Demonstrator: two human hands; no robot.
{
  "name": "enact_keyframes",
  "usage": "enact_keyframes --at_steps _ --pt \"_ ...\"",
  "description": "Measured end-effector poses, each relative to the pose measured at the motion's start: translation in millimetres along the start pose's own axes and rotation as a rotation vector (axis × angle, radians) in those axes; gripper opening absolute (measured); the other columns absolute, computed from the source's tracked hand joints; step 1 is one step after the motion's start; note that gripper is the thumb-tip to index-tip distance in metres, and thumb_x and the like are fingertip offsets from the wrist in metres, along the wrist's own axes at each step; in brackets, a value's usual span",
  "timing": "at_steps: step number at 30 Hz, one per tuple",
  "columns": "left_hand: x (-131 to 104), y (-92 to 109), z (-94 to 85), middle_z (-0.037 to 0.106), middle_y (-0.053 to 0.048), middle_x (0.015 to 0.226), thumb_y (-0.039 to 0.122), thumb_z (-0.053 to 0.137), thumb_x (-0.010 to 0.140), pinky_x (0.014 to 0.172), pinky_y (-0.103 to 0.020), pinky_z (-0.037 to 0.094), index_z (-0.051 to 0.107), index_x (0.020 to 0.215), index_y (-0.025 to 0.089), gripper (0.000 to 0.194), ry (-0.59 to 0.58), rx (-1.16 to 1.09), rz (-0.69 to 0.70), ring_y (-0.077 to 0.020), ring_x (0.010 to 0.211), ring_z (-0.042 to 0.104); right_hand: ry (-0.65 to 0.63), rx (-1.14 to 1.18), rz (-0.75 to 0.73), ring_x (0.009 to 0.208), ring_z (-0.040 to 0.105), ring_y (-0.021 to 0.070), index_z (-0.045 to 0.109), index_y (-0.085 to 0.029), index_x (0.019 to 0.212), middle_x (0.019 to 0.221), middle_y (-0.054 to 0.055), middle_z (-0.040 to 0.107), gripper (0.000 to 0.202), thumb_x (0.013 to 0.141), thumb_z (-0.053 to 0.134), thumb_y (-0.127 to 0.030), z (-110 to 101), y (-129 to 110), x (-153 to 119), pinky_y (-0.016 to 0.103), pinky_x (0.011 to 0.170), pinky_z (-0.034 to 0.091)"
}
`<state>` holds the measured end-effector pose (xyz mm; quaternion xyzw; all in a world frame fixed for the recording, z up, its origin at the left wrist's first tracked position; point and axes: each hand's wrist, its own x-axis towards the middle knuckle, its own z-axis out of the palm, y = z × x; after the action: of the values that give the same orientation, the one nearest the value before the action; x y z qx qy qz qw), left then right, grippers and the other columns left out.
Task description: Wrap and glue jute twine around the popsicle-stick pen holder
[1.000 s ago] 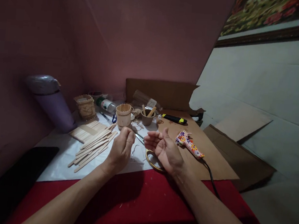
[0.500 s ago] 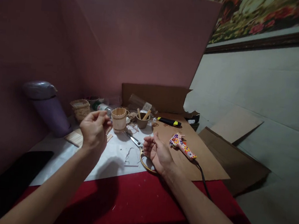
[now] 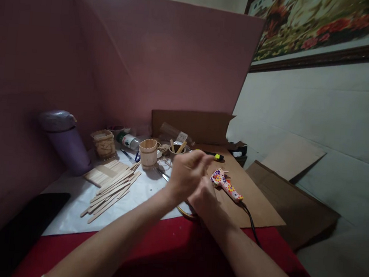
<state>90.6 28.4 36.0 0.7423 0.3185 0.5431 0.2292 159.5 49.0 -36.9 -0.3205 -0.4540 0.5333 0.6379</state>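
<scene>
My left hand (image 3: 188, 171) is closed, its fingers pinched together over my right hand; what it may hold is too small to make out. Just below and to its right, my right hand (image 3: 203, 196) has its fingers curled, partly hidden behind the left. Both hands are above the scissors (image 3: 186, 212), whose handles show beneath them. A flower-patterned glue gun (image 3: 225, 184) lies on the cardboard to the right. Wooden sticks (image 3: 111, 192) are spread on white paper to the left. A wooden-stick cup (image 3: 148, 153) stands behind the hands.
A purple bottle (image 3: 69, 148) leans at the left, near a second wooden cup (image 3: 104, 143). Behind lie plastic bottles (image 3: 129, 140), a small pot with sticks (image 3: 177, 148) and a yellow-black cutter (image 3: 218, 157). A black cord (image 3: 251, 222) runs from the glue gun over the red cloth (image 3: 157, 257).
My left hand has moved right, from above the sticks to my right hand. My right hand's fingers have curled in. The wooden sticks are now uncovered.
</scene>
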Motion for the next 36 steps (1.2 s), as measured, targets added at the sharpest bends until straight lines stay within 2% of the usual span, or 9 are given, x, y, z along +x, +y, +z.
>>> enact_keyframes --at_steps 3,6,8,12,18,21,24,27,36 --pt "-10.4 -23.2 -27.3 0.057 -0.002 0.058 0.034 0.045 0.092 0.052 -0.028 0.045 0.056 0.067 0.020 0.030 0.149 0.083 -0.064 -0.0145 0.054 0.055 -0.025 0.230 0.158 0.108 0.062 0.0294 0.062 -0.014 0.098 0.102 0.018 0.067 0.072 0.086 0.025 -0.074 -2.3 -3.3 -4.4 0.048 0.089 0.053" --pt "-37.7 -33.0 -30.1 0.069 -0.009 0.087 0.026 0.049 0.090 0.073 -0.033 0.050 0.062 0.092 0.017 0.016 -0.115 0.271 0.216 -0.0201 0.082 0.063 -0.016 0.400 0.252 0.112 0.060 0.0265 0.059 -0.014 0.105 0.108 0.018 0.067 0.071 0.086 0.026 -0.073 -5.3 -5.8 -6.8 0.044 0.096 0.050" --pt "-53.4 -38.6 -25.5 0.064 -0.013 0.118 0.033 0.056 0.086 0.092 -0.039 0.047 0.057 0.118 0.017 0.036 -0.404 0.385 0.504 -0.0261 0.111 0.058 -0.007 0.533 0.288 0.114 0.060 0.0254 0.057 -0.012 0.112 0.112 0.019 0.066 0.070 0.087 0.027 -0.072 -6.6 -8.5 -7.5 0.040 0.099 0.048" --pt "-59.8 -63.2 -26.4 0.057 -0.011 0.134 0.021 0.044 0.092 0.110 -0.040 0.031 0.050 0.130 0.014 0.038 -0.413 0.640 0.648 -0.0231 0.129 0.046 -0.055 0.639 0.334 0.110 0.062 0.0290 0.053 -0.005 0.118 0.115 0.024 0.064 0.078 0.088 0.024 -0.072 -6.6 -17.2 -10.2 0.042 0.096 0.049" --pt "-52.3 -87.6 -47.1 0.063 -0.008 0.127 0.023 0.047 0.092 0.099 -0.045 0.037 0.058 0.120 0.021 0.030 -0.208 0.831 0.433 -0.0255 0.121 0.052 0.010 0.524 0.359 0.083 0.070 0.0237 0.061 -0.009 0.103 0.093 0.018 0.070 0.059 0.093 0.033 -0.060 -3.3 -17.2 -13.8 0.035 0.069 0.057" --pt "-52.6 -86.2 -55.9 0.071 -0.006 0.095 0.025 0.050 0.091 0.086 -0.039 0.041 0.065 0.091 0.021 0.015 -0.073 0.761 0.273 -0.0226 0.099 0.060 0.168 0.430 0.351 0.067 0.068 0.0165 0.063 -0.010 0.089 0.080 0.012 0.070 0.040 0.089 0.054 -0.049 -6.6 -10.3 -10.8 0.024 0.057 0.055" --pt "-51.3 -90.9 -63.4 0.062 -0.004 0.066 0.033 0.049 0.091 0.072 -0.036 0.039 0.054 0.063 0.021 0.032 0.089 0.741 0.115 -0.0205 0.074 0.056 0.204 0.440 0.328 0.044 0.052 0.0063 0.062 -0.013 0.078 0.057 -0.002 0.058 0.024 0.080 0.070 -0.035 -11.3 -4.8 -7.4 0.015 0.042 0.044" --pt "-48.4 -101.8 -67.8 0.057 -0.004 0.063 0.028 0.037 0.095 0.066 -0.033 0.038 0.048 0.064 0.022 0.034 0.220 0.730 -0.008 -0.0195 0.065 0.052 0.197 0.449 0.299 0.037 0.037 0.0028 0.058 -0.015 0.069 0.047 -0.009 0.043 0.020 0.069 0.077 -0.021 -13.1 -2.3 -6.5 0.013 0.035 0.033" --pt "-47.6 -107.4 -67.7 0.062 -0.001 0.072 0.009 0.045 0.079 0.074 -0.032 0.041 0.052 0.072 0.023 0.017 0.251 0.641 -0.099 -0.0194 0.074 0.056 0.186 0.392 0.212 0.049 0.046 0.0055 0.058 -0.014 0.067 0.060 -0.003 0.054 0.024 0.059 0.080 -0.016 -8.8 -1.7 -5.9 0.015 0.042 0.040"
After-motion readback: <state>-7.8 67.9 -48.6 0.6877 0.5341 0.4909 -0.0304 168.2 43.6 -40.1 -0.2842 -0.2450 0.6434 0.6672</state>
